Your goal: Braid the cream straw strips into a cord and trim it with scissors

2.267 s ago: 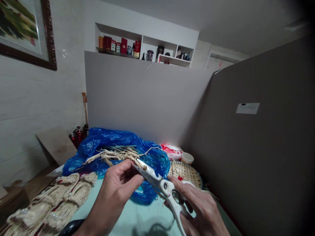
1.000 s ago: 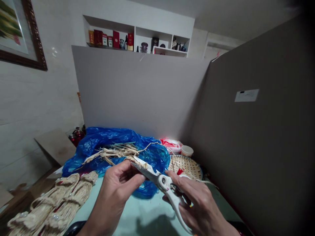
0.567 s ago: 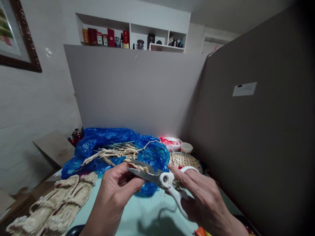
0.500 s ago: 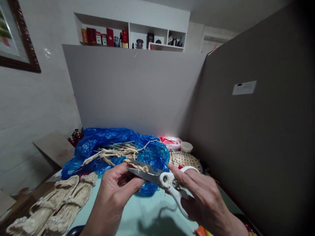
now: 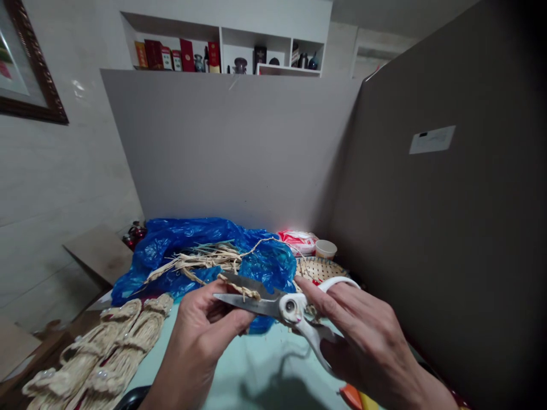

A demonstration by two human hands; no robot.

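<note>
White-handled scissors (image 5: 294, 310) are gripped in my right hand (image 5: 363, 324), fingers through and around the handles. Their blades stand apart, pointing left. A pale twisted straw strand (image 5: 243, 289) lies between the blades. My left hand (image 5: 205, 324) pinches that strand close to the blade tips, its thumb by the lower blade. Beyond the hands, a bundle of dry straw strips (image 5: 205, 260) lies on a blue plastic bag (image 5: 183, 229). One long thin strand arches from the bundle to the right.
A pair of woven straw sandals (image 5: 106, 353) lies at the left of the pale green table (image 5: 231, 370). Behind my right hand are a woven basket (image 5: 320, 267), a paper cup (image 5: 326, 249) and a red-white packet (image 5: 298, 242). Grey panels (image 5: 239, 148) stand behind and right.
The scissor blades have opened wider, and my right hand has shifted slightly right. My left hand keeps its pinch on the strand. The view has tilted a little.
</note>
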